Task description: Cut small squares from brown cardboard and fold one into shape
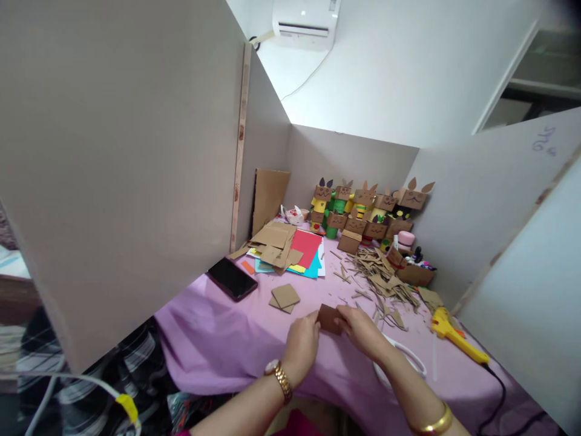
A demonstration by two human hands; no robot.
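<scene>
Between my two hands is a small brown cardboard square [329, 319], raised a little over the purple cloth near the table's front edge. My left hand [303, 342], with a gold watch on the wrist, grips its left side. On the opposite edge, my right hand [361, 330] pinches the card with thumb and fingers. Just beyond the left hand lie stacked cardboard squares [285, 295]. White-handled scissors [411, 357] rest partly hidden under my right forearm.
A black phone [232, 279] lies left, near coloured paper [306, 245] and cardboard sheets [271, 236]. Cardboard scraps [381, 272] spread at right, before a yellow glue gun [458, 339] with its cord. Several cardboard animal figures [358, 209] stand at the back. Grey partitions [136, 151] flank the table.
</scene>
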